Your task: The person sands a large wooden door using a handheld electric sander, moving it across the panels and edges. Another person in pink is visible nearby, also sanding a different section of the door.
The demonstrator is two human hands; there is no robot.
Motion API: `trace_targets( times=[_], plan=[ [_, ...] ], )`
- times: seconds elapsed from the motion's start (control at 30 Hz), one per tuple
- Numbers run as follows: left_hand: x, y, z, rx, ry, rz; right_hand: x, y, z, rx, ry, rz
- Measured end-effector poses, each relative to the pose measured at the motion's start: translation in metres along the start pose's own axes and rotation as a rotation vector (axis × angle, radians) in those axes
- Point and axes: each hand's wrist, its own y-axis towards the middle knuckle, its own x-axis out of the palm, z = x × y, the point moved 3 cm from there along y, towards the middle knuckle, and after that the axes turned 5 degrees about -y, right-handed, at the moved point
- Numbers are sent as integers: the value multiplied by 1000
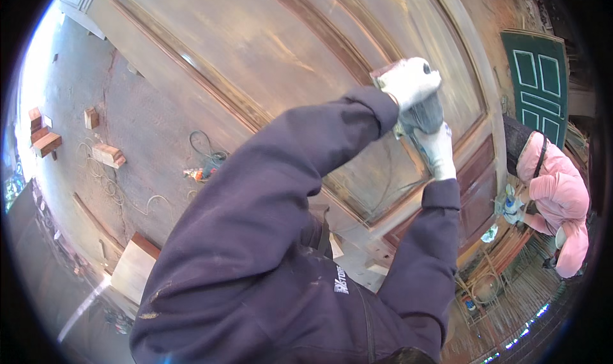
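Note:
A large brown panelled wooden door [255, 38] lies in front of me, with pale sanded patches over its raised mouldings. On its lower right part I hold a dark grey power sander [423, 116]. My left hand [415, 82], in a white glove, is closed over the sander's front end, near the moulding. My right hand [437, 148], gloved too, wraps round its rear end. The sander's underside is mostly hidden by my gloves. A thin cord runs from it across the door's lower panel.
At right a person in pink [554, 188] bends by the door's edge, gloved hands at work there. Behind leans a green door [539, 83] with white outlines. Wooden blocks [108, 154], looped cord and a small power tool [209, 167] lie on the floor at left.

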Motion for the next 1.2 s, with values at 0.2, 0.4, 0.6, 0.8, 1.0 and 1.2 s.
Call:
trace_targets(
  times=[0.2,0.4,0.6,0.8,1.0,1.2],
  plan=[
    [-148,55,0,148,-116,91,-6,63,-146,-42,8,74],
    [-271,65,5,116,194,302,8,105,-266,-186,112,3],
    [-269,3,-36,198,415,239,69,36,-257,-178,89,106],
    [-147,-134,-32,23,312,61,99,-105,-147,-56,204,92],
    [-17,-231,-52,7,324,-35,142,-236,-37,92,295,131],
    [89,-267,-78,127,180,-57,166,-292,57,220,296,177]
  ],
)
